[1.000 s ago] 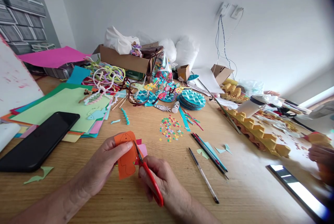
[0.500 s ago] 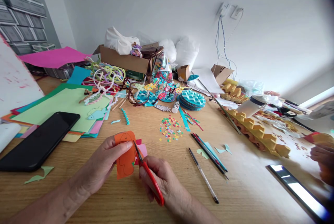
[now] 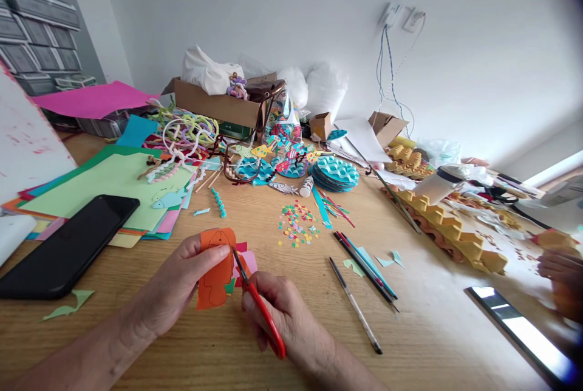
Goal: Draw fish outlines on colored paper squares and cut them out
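Note:
My left hand (image 3: 184, 275) pinches a strip of orange paper (image 3: 215, 285) with a fish outline drawn on it, thumb on the front. Red-handled scissors (image 3: 265, 317) are in my right hand (image 3: 285, 312), their blades at the paper's right edge beside the drawn outline. Behind the strip, pink, red and green paper pieces (image 3: 246, 260) show; whether they are held or lie on the table I cannot tell. To the right lie a clear pen (image 3: 355, 305) and several pencils (image 3: 367, 272). Round confetti (image 3: 298, 224) is scattered beyond my hands.
Coloured paper sheets (image 3: 100, 187) and a black phone (image 3: 68, 245) lie at left. Teal scalloped discs (image 3: 334, 173) and paper fish (image 3: 263, 152) stand farther back. Yellow egg cartons (image 3: 455, 236) and another phone (image 3: 519, 336) are at right, near another person's hand (image 3: 561, 272).
The orange strip has tilted slightly and its lower end has shifted left, showing more of the coloured pieces behind. The scissors stay at its right edge, almost unmoved.

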A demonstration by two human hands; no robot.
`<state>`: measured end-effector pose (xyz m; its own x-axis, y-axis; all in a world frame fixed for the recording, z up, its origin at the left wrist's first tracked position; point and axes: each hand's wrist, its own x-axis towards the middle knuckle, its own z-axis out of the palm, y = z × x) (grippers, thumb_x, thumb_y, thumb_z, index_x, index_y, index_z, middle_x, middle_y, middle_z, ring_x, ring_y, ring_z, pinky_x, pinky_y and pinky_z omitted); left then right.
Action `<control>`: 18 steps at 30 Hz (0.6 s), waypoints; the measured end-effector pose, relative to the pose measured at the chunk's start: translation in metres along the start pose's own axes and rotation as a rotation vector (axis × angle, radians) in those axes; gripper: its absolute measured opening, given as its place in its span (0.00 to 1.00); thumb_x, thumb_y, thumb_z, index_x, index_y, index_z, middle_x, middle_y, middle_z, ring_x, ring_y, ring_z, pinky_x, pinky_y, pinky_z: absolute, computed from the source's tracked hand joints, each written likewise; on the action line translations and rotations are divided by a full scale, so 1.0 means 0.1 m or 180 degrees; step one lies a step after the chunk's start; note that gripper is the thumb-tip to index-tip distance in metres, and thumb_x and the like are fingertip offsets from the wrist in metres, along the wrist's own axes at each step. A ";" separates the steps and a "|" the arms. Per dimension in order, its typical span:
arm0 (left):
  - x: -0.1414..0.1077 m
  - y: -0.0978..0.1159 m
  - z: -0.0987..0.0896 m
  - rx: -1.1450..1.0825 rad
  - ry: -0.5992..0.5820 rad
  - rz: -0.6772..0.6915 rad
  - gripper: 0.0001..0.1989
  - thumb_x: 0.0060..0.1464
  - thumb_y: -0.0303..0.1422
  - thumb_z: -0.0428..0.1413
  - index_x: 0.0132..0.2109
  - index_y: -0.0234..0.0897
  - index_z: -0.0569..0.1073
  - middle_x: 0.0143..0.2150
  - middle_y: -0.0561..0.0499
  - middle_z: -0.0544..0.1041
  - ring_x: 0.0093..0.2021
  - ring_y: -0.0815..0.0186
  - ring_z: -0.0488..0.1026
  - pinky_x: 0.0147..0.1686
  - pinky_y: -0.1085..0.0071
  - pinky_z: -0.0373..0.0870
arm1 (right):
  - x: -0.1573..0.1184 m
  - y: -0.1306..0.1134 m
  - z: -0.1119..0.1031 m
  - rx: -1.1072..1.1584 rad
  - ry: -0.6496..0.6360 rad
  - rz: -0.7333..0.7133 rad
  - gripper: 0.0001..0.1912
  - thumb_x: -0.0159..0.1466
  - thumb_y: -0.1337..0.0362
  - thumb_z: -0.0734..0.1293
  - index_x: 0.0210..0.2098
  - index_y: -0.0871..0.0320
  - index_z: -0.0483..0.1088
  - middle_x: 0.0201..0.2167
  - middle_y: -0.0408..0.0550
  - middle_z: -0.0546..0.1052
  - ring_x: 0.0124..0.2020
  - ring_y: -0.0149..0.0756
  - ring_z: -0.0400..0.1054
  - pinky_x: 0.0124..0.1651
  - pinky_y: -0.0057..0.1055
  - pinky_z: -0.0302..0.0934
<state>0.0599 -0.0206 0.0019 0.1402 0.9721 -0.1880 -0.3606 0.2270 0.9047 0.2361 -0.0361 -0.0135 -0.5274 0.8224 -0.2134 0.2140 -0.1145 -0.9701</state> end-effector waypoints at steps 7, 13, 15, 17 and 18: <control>0.01 0.02 0.01 -0.0061 0.0005 -0.0120 0.09 0.42 0.39 0.65 0.30 0.39 0.78 0.26 0.57 0.77 0.28 0.70 0.69 0.29 0.78 0.65 | -0.01 -0.04 -0.01 0.0085 -0.0035 -0.0038 0.13 0.63 0.59 0.59 0.24 0.58 0.57 0.15 0.36 0.61 0.14 0.22 0.55 0.15 0.18 0.48; 0.01 0.02 0.01 -0.0006 0.0026 -0.0111 0.09 0.42 0.38 0.65 0.30 0.39 0.78 0.25 0.57 0.77 0.28 0.70 0.68 0.29 0.79 0.65 | -0.02 -0.06 -0.01 0.0106 -0.0077 -0.0130 0.19 0.64 0.51 0.60 0.23 0.58 0.57 0.15 0.36 0.61 0.14 0.22 0.55 0.15 0.18 0.47; 0.01 0.02 0.01 -0.0001 0.0017 -0.0098 0.08 0.43 0.38 0.64 0.30 0.39 0.78 0.24 0.57 0.76 0.27 0.71 0.67 0.28 0.79 0.64 | -0.03 -0.07 -0.01 0.0120 -0.0088 -0.0147 0.21 0.63 0.49 0.60 0.23 0.58 0.57 0.15 0.36 0.61 0.14 0.22 0.55 0.15 0.18 0.47; 0.01 0.02 0.01 -0.0007 -0.0029 -0.0082 0.08 0.43 0.38 0.64 0.30 0.39 0.78 0.24 0.57 0.76 0.26 0.71 0.67 0.27 0.79 0.64 | -0.03 -0.08 -0.02 0.0131 -0.0075 -0.0146 0.22 0.63 0.48 0.60 0.23 0.58 0.57 0.15 0.36 0.61 0.14 0.22 0.55 0.15 0.18 0.47; 0.01 0.03 0.01 -0.0015 -0.0063 -0.0078 0.08 0.44 0.38 0.64 0.30 0.39 0.78 0.23 0.57 0.76 0.26 0.71 0.67 0.27 0.79 0.64 | -0.02 -0.08 -0.02 0.0127 -0.0080 -0.0150 0.22 0.63 0.48 0.60 0.23 0.58 0.57 0.15 0.36 0.61 0.14 0.22 0.54 0.15 0.18 0.47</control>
<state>0.0599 -0.0192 0.0045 0.1672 0.9649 -0.2026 -0.3612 0.2511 0.8980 0.2370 -0.0362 -0.0051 -0.5567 0.8132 -0.1697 0.1556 -0.0985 -0.9829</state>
